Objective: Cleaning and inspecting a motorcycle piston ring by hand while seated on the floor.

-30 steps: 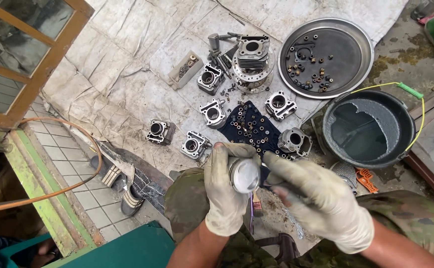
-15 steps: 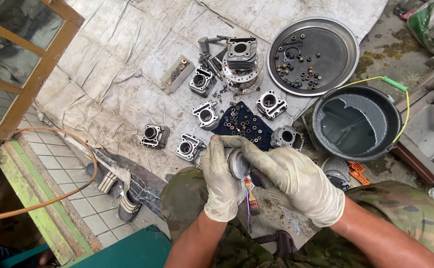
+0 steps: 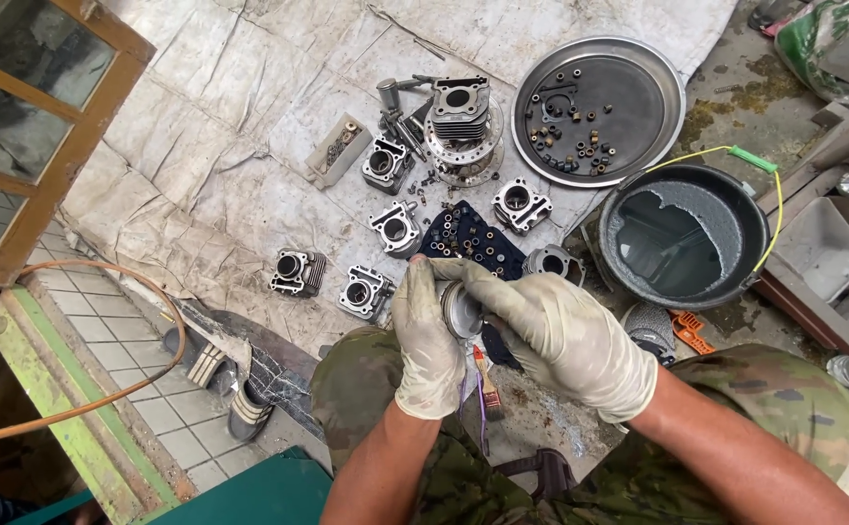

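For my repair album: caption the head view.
Both gloved hands grip a metal piston above engine cylinders spread on cloth.

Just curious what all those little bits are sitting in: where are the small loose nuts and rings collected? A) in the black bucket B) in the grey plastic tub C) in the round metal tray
C: the round metal tray holds them; the black bucket holds only liquid.

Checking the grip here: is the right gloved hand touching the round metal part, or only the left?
Touching. The head view shows the right hand and the left hand both wrapped around the round metal part, with no gap.
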